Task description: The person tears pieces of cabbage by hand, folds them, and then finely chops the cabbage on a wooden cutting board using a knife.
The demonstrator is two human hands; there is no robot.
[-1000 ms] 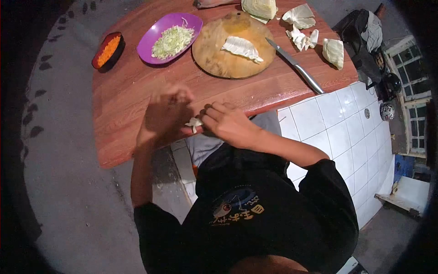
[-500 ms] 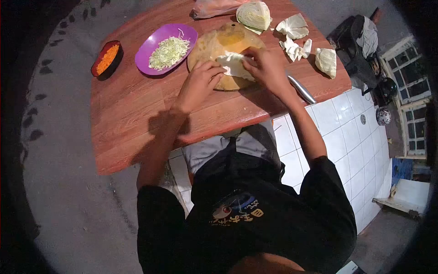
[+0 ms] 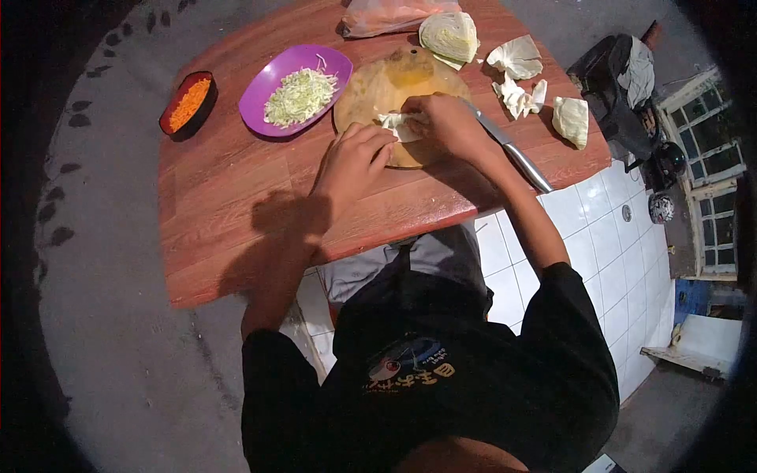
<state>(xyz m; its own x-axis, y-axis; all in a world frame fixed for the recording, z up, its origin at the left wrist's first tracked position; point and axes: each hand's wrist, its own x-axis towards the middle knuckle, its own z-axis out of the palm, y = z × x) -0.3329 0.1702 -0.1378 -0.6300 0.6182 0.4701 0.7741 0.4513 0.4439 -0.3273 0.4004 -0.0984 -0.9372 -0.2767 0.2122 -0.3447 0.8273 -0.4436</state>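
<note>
On the table [image 3: 229, 189], a board [image 3: 364, 88]; on the board, a leaf [image 3: 407, 129].
From my distant post, I judge the board is placed near so both hands can reach it. The purple bowl [image 3: 251, 98] contains pale shreds [image 3: 300, 96]; the dark bowl [image 3: 208, 109], orange shreds [image 3: 189, 105]. The right hand [image 3: 445, 122] seems to pinch the leaf, perhaps to control it; the left hand [image 3: 356, 156] is at its other end, its grip I cannot tell.

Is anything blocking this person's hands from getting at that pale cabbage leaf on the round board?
Nothing visible is in the way: the left hand and right hand are both at the cabbage leaf over the cutting board. The knife lies to the right of them, not between.
</note>
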